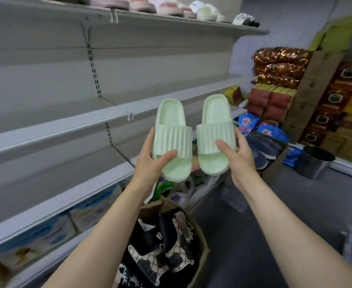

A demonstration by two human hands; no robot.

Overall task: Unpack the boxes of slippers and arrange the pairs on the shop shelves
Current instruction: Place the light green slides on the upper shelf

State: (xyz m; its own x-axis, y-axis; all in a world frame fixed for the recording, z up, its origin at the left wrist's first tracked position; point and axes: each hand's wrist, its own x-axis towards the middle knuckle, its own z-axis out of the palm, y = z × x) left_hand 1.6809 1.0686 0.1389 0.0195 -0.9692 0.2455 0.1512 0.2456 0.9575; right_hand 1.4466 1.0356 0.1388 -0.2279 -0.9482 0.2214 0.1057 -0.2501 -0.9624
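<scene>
I hold a pair of pale green ribbed slide slippers in the air in front of the grey shop shelves. My left hand grips the left slipper near its toe end, thumb across the strap. My right hand grips the right slipper the same way. Both slippers point heel-up, side by side, a small gap between them. Below my arms an open cardboard box holds several black-and-white slippers.
The top shelf carries several fluffy pink and white slippers. The middle shelves are bare. Blue cartons sit under the lowest shelf at left. At right stand stacked goods, a box of dark blue shoes and a metal bucket on the grey floor.
</scene>
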